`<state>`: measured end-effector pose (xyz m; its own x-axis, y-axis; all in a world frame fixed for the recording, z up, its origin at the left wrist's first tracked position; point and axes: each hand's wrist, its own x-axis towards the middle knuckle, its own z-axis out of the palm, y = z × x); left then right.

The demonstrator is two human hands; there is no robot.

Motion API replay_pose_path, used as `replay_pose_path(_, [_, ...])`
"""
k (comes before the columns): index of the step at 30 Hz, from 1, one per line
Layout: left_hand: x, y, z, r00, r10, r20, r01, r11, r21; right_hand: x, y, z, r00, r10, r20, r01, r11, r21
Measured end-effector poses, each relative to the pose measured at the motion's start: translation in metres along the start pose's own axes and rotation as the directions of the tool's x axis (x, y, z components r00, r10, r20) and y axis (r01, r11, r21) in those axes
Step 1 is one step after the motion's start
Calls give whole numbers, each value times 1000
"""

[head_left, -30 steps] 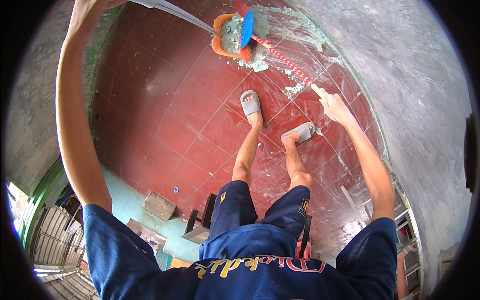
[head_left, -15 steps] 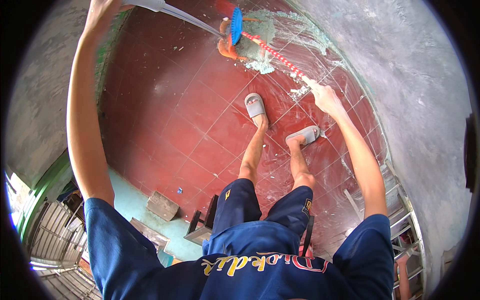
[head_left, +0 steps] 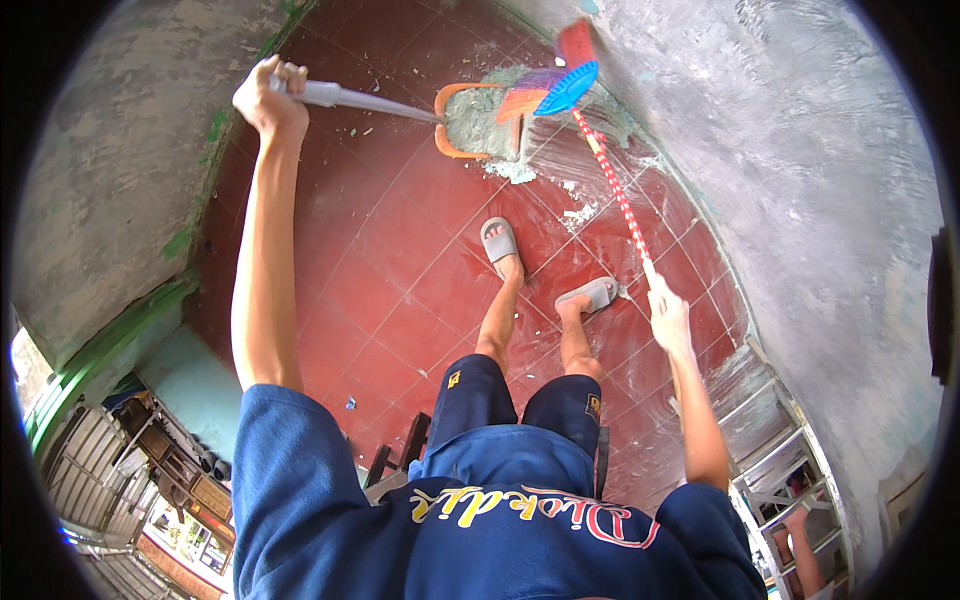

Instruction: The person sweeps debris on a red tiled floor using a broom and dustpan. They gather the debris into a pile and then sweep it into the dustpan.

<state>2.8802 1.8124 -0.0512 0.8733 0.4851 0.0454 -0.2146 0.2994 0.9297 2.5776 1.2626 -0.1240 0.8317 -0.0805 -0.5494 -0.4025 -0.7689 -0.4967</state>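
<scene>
L hand (head_left: 272, 100) grips dustpan (head_left: 455, 151), 12 o'clock; R hand (head_left: 669, 315) grips broom (head_left: 568, 88); prob. sweeping debris (head_left: 478, 120) in; next stroke needs pan steady.

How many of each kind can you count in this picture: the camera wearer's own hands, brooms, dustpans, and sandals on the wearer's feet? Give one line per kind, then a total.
Left hand and right hand: 2
Broom: 1
Dustpan: 1
Left sandal and right sandal: 2
Total: 6

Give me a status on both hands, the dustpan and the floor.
Left hand gripping dustpan. Right hand gripping broom. Dustpan loaded with pale debris. Loose crumbs on red floor.
</scene>
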Motion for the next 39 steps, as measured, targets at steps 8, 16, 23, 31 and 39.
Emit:
replay_pose_path(8, [-92,112,-89,986,123,-114,-137,982,-132,-95,20,-5,970,243,-14,-240,964,116])
replay_pose_path(16, [-296,129,-175,708,346,-616,-362,926,104,-171,25,-7,893,421,159,-447,792,415])
replay_pose_path(23, [-455,31,-272,392,220,-893,-381,923,60,-214,46,-37,854,476,212,-521,789,326])
replay_pose_path(31, [-533,7,-313,461,134,-877,-358,932,-46,-240,65,-37,869,443,220,-489,835,251])
replay_pose_path(39, [-538,5,-350,445,108,-889,-429,897,-106,-246,81,-23,872,431,233,-473,865,168])
